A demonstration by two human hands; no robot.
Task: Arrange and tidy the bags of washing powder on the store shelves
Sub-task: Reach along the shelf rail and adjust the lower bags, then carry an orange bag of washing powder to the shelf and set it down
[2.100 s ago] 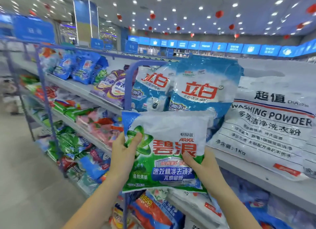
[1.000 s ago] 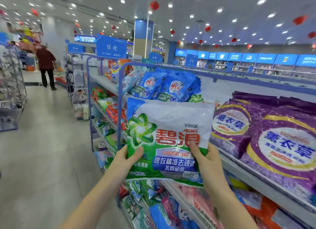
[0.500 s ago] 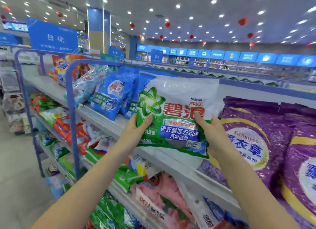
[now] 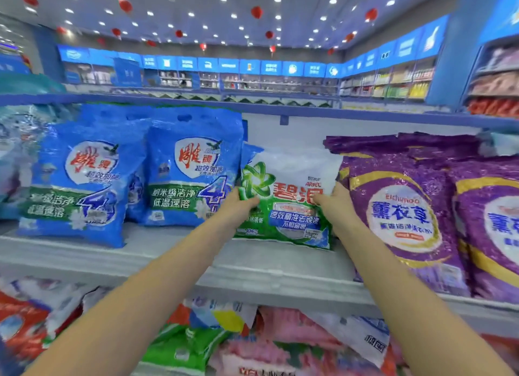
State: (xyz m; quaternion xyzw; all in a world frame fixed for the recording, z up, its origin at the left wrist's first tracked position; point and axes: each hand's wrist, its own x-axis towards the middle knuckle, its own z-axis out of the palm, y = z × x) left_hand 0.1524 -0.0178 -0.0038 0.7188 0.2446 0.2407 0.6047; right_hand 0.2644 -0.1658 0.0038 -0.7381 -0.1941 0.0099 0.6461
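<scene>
A green and white bag of washing powder (image 4: 286, 199) stands on the top shelf (image 4: 252, 266), in the gap between the blue bags and the purple bags. My left hand (image 4: 238, 207) grips its left edge, thumb on the front. My right hand (image 4: 334, 207) grips its right edge the same way. The bag leans back, and its lower edge sits on the shelf board.
Two blue bags (image 4: 191, 168) stand left of the gap, and purple bags (image 4: 404, 215) fill the shelf to the right. The shelf below holds mixed red, green and pink bags (image 4: 213, 339). A blue rail (image 4: 280, 109) runs behind the top shelf.
Both hands carried the green and white bag along the aisle, then pushed it forward onto the top shelf between the blue and purple bags. I now face the shelf squarely.
</scene>
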